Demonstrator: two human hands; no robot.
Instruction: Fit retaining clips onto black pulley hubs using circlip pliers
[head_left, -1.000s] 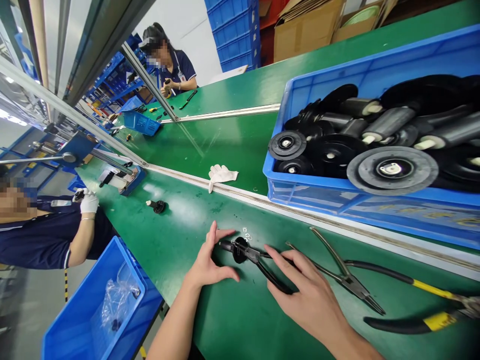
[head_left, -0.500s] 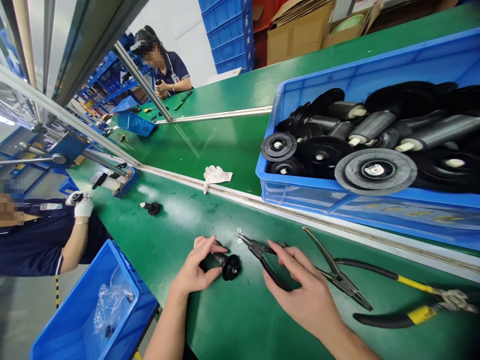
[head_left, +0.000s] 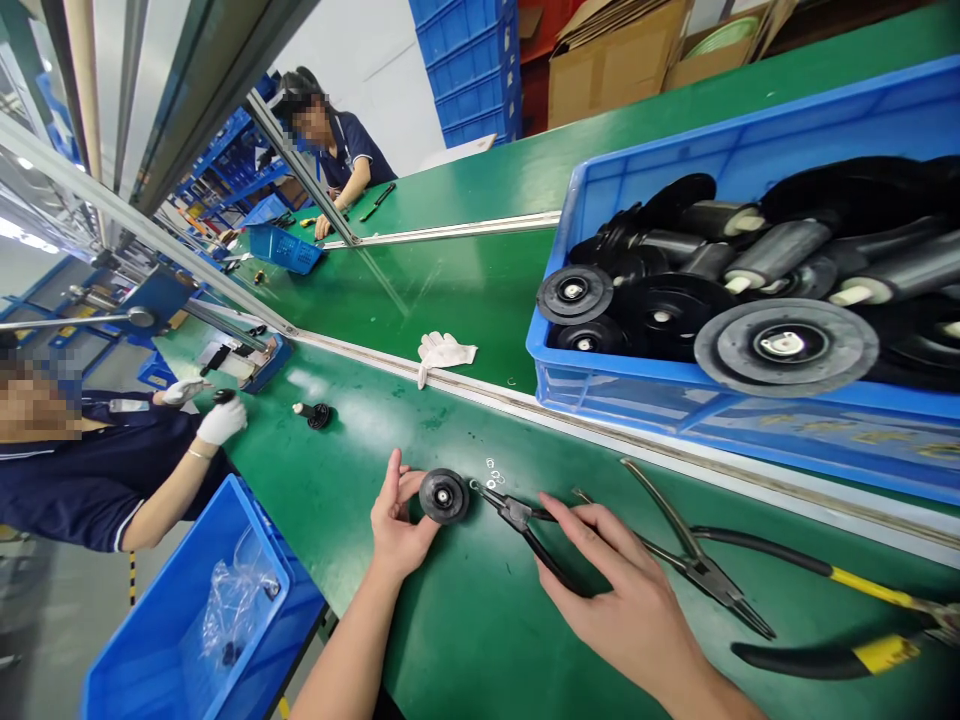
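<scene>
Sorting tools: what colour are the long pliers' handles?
Black with yellow bands, on the long pliers, head view.

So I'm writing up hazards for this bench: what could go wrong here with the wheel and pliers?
The pliers tips point at the wheel part close to the left hand; a slip might jab the fingers. The tiny rings lie loose beside the tips and could get knocked away. The right hand could snag the second pliers.

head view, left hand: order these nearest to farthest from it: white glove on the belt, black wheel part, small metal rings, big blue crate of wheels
1. black wheel part, touching the left hand.
2. small metal rings, just right of the wheel.
3. white glove, up by the rail.
4. big blue crate, far right.
</scene>
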